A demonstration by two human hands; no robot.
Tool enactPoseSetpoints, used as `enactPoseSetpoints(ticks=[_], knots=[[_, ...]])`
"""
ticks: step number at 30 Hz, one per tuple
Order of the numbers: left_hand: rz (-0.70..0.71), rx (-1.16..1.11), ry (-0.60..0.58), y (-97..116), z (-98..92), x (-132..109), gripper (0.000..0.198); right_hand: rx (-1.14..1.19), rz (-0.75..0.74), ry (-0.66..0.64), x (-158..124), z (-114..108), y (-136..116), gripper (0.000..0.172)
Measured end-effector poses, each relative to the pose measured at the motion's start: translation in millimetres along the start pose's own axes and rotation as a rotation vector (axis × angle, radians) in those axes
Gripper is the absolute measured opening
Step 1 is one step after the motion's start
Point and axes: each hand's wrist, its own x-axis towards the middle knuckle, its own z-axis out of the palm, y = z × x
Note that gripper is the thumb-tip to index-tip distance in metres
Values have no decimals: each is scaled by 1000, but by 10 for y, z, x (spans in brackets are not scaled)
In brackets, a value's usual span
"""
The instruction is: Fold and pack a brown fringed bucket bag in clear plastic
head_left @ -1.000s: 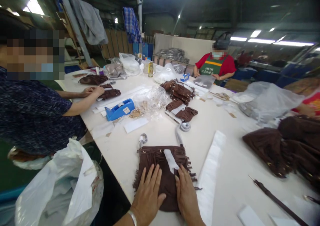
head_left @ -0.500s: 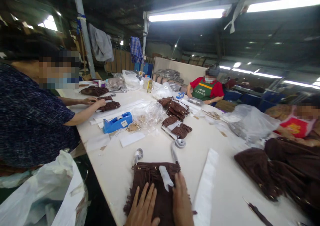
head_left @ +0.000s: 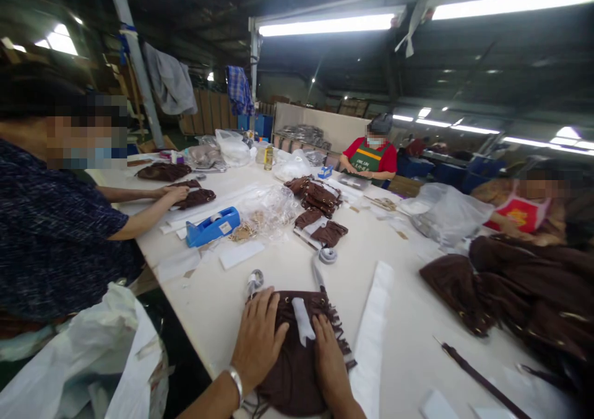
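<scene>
A brown fringed suede bag (head_left: 297, 357) lies flat on the white table (head_left: 288, 270) right in front of me. My left hand (head_left: 257, 338) rests palm down on its left upper part, fingers stretched out. My right hand (head_left: 330, 362) lies flat on the bag's right side, just right of a white paper strip (head_left: 302, 321) that is tucked at the bag's top edge. A wrapped strap end (head_left: 253, 278) and a second wrapped strap (head_left: 320, 276) stick out beyond the bag's top.
A long white paper strip (head_left: 371, 338) lies right of the bag. A pile of brown bags (head_left: 524, 289) sits at right, more bags (head_left: 318, 199) mid-table, with a blue tape dispenser (head_left: 211, 226) and clear plastic (head_left: 269, 205). Three other people work around the table. A white plastic sack (head_left: 93, 357) hangs at lower left.
My left hand has slid up and left over the bag toward its top corner. My right hand has stayed flat on the right side. The camera has tilted upward.
</scene>
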Motion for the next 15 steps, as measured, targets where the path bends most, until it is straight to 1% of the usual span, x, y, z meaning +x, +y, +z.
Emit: enactPoseSetpoints(ticks=[2, 3, 4, 6, 7, 8, 10, 12, 13, 14, 15], knots=[[-9, 15, -43, -35, 52, 177, 56, -14, -9, -23, 2, 5, 10, 55], [12, 16, -87, -57, 94, 214, 55, -19, -11, -29, 4, 0, 12, 55], [47, 13, -129, -80, 130, 209, 49, -23, -11, -31, 6, -10, 9, 54], [123, -5, -190, -151, 152, 64, 35, -28, -5, -24, 7, -40, -7, 54], [147, -15, -214, -210, 123, -67, 33, -27, -2, -21, 7, -55, -18, 54], [153, -20, -237, -291, 65, -225, 35, -23, 2, -20, 7, -69, -29, 55], [89, -6, -312, -518, -136, -560, 37, -12, 19, -25, 6, -89, -48, 56], [-43, 51, -372, -774, -401, -807, 31, -2, 38, -45, 8, -98, -57, 56], [-120, 74, -359, -874, -528, -859, 29, 0, 49, -55, 10, -99, -60, 56], [-190, 85, -335, -932, -632, -855, 29, -1, 58, -65, 12, -99, -63, 57], [-217, 79, -324, -937, -699, -795, 31, -4, 65, -73, 15, -99, -65, 57]])
